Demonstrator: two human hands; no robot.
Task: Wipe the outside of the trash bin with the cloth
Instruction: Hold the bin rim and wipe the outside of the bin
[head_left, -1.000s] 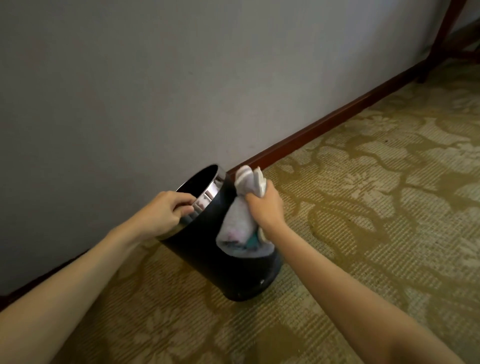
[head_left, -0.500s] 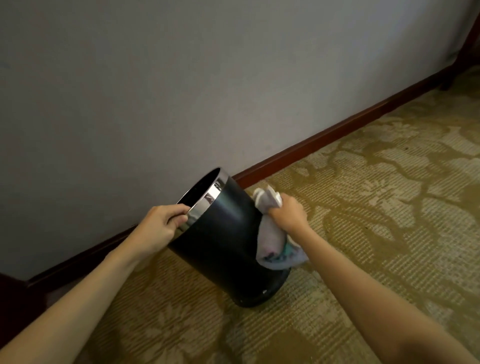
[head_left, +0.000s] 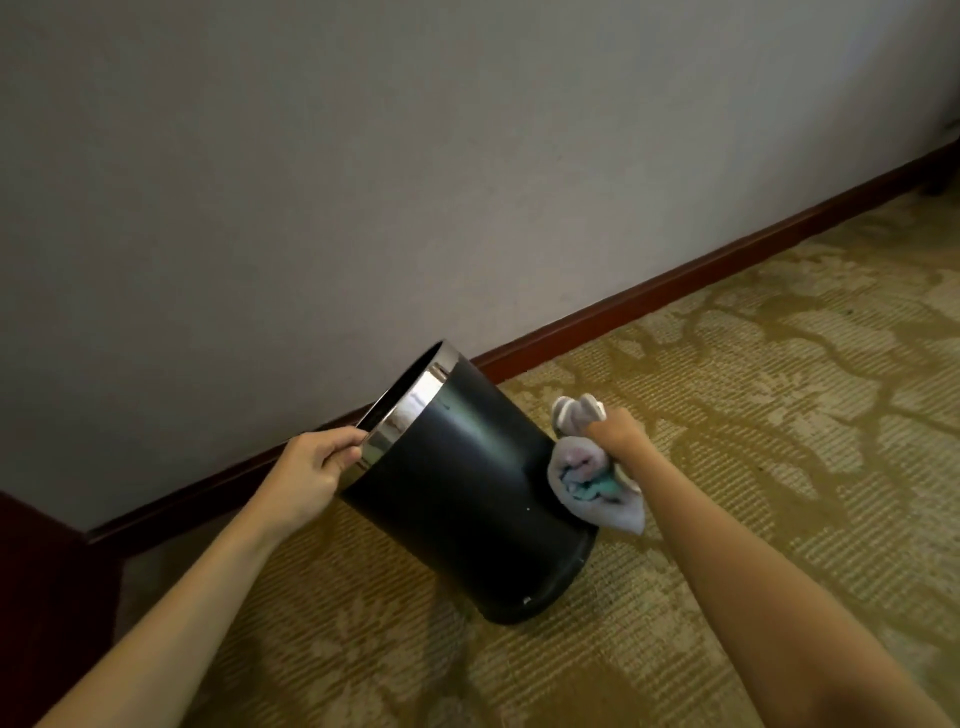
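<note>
A black trash bin (head_left: 467, 488) with a shiny metal rim stands tilted on the carpet, its mouth leaning toward the wall and to the left. My left hand (head_left: 311, 467) grips the rim at its near left side. My right hand (head_left: 615, 434) is closed around a bunched pale cloth (head_left: 589, 480) with pink and teal patches. The cloth presses against the bin's right outer side, low down near the base. Part of the cloth sticks out above my fist.
A grey wall with a dark red-brown baseboard (head_left: 675, 288) runs diagonally behind the bin. Patterned olive and beige carpet (head_left: 779, 415) covers the floor. A dark wooden piece (head_left: 36, 571) stands at the left edge.
My right hand has slid the cloth from the bin's front face around to its right side and lower. The bin now leans further left, and the view has shifted.
</note>
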